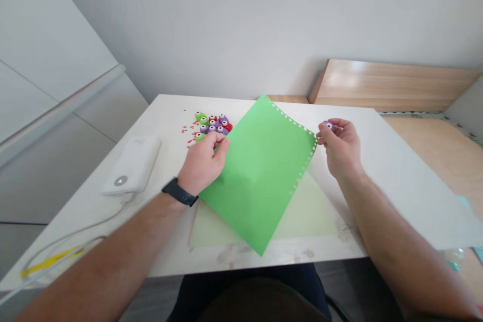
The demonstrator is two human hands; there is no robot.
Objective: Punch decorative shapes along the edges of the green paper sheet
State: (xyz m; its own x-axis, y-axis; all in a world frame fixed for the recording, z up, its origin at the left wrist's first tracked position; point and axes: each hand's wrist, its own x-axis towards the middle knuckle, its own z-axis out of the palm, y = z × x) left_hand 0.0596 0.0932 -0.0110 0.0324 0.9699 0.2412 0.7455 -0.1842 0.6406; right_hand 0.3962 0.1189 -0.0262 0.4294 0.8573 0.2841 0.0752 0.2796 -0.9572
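Note:
A green sheet of paper [260, 171] is held tilted above the table, with small punched holes along its top and right edges. My left hand [206, 161], wearing a dark wristband, is closed on its left edge. In my closed right hand [341, 146] is a small purple craft punch [328, 125] with an eye on top, at the sheet's right corner. My fingers partly hide that punch. Beyond my left hand lies a cluster of similar green, red and purple punches [213, 123] with eyes. Tiny red paper cutouts [184, 130] are scattered beside them.
A pale green sheet [313, 211] lies flat on the white table [381, 161] underneath. On the left are a white power bank [134, 163] with a cable [101, 220] and a yellow object [51, 263]. Behind the table stand a wall and a wooden board [388, 83].

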